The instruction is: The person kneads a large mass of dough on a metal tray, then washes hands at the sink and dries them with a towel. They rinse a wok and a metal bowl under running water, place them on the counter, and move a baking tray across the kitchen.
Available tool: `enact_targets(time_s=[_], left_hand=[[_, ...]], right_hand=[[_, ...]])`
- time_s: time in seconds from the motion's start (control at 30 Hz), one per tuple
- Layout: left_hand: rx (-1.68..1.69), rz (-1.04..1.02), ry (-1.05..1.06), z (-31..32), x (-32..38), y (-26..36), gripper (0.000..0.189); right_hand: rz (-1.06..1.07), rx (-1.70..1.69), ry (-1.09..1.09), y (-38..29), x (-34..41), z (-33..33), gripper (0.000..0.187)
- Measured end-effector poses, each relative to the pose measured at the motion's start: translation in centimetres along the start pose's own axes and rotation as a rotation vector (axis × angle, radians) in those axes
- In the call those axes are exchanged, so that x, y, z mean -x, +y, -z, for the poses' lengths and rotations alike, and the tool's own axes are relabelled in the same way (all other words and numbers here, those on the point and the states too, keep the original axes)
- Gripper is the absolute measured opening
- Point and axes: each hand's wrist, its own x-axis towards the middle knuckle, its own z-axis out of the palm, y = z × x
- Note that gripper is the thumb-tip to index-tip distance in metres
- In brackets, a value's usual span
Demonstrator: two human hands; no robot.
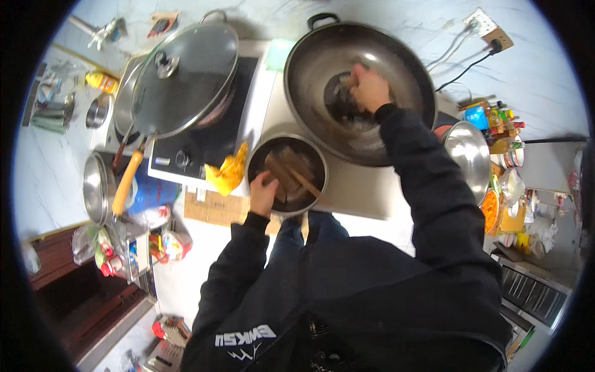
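Note:
My right hand [369,88] reaches down into a large dark wok [307,111], its fingers bunched near the bottom. A small pale brownish piece [346,81] shows at the fingertips, too blurred to name. Shiny liquid [334,100] lies in the wok's bottom. My left hand [264,194] is at the left rim of a smaller dark pot [320,160], its fingertips beside blurred brown flat pieces [283,174] inside. Whether it grips one or the rim is unclear. A light wooden stick-like utensil [305,183] slants across the pot towards its right rim.
Left of the wok, a glass-lidded pan [195,88] with a wooden handle [128,174] sits on a black cooktop [209,151]. A yellow cloth [228,169] lies at its front corner. A steel bowl [469,158], bottles [499,121] and a bowl of orange shreds [490,211] stand right.

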Motion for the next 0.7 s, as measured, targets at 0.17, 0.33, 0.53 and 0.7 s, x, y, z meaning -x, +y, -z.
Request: enact_targets(time_s=[0.17, 0.33, 0.53, 0.7], left_hand=[[0.22, 0.27, -0.049, 0.6, 1.0, 2.7, 0.052], [0.396, 0.416, -0.135, 1.5, 1.3, 3.9, 0.059], [0.464, 0.44, -0.229, 2.3, 1.5, 2.8, 0.063], [0.449, 0.503, -0.228, 2.2, 2.2, 2.9, 0.067]], right_hand=[[0.506, -0.312, 0.356, -8.6, 4.8, 6.2, 0.03], [0.702, -0.341, 0.265, -16.2, 12.5, 1.4, 0.013], [0.355, -0.242, -0.292, -17.2, 17.3, -8.4, 0.029], [0.185, -0.321, -0.384, -16.1, 17.8, -10.6, 0.031]])
